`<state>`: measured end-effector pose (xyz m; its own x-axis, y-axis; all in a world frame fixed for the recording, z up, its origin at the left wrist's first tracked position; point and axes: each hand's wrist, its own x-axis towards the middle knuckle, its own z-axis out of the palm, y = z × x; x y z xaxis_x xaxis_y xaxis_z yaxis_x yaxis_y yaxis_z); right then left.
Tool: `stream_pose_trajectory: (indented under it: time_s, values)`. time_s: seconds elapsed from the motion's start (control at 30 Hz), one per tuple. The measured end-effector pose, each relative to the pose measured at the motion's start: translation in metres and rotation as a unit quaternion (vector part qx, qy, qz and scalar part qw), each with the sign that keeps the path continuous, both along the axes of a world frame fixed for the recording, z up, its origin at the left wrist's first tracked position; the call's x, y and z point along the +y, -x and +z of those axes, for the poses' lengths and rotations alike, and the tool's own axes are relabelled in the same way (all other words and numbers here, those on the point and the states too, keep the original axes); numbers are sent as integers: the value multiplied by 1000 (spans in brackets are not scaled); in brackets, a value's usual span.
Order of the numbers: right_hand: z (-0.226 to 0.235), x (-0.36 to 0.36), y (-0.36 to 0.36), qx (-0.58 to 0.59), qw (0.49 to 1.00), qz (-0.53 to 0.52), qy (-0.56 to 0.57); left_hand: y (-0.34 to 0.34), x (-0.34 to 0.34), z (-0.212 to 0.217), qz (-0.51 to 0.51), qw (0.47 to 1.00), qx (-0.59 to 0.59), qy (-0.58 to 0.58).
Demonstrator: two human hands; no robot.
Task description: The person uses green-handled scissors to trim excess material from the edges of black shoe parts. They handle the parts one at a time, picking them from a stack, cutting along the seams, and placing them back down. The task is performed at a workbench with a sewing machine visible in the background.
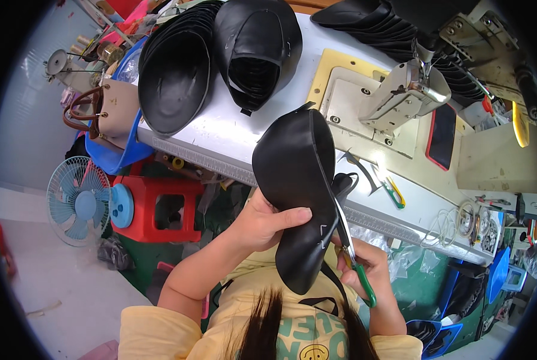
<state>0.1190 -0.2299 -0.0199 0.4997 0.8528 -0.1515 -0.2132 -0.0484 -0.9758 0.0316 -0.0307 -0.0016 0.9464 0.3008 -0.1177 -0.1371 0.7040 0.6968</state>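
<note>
Black piece (292, 156), near-left of sewing machine (394, 101), hides most left hand (271, 223) fingers; scissors (349, 247) tips unclear. Smooth, curved, pale marks. Left hand grips it; right hand (367, 263) holds scissors.

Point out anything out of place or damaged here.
Loose clear plastic litters the green floor below the table, looking like discarded wrapping. A thin black strip lies loose beside the snips, like an offcut. No damage shows on the held black piece.
</note>
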Motion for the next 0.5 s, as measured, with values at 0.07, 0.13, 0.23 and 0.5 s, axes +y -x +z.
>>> stream_pose_trajectory:
  time_s: [0.07,0.13,0.23,0.5]
  values:
    - [4,0,0,-55,998,-7,30,-1,0,0,2,1000,-1,-9]
    - [6,1,1,-112,992,-19,54,-2,0,0,7,1000,-4,-19]
    - [6,0,2,-171,982,-37,68,0,0,-1,14,1000,5,-26]
    - [14,8,4,-230,969,-72,51,6,0,-9,-32,991,-37,-125]
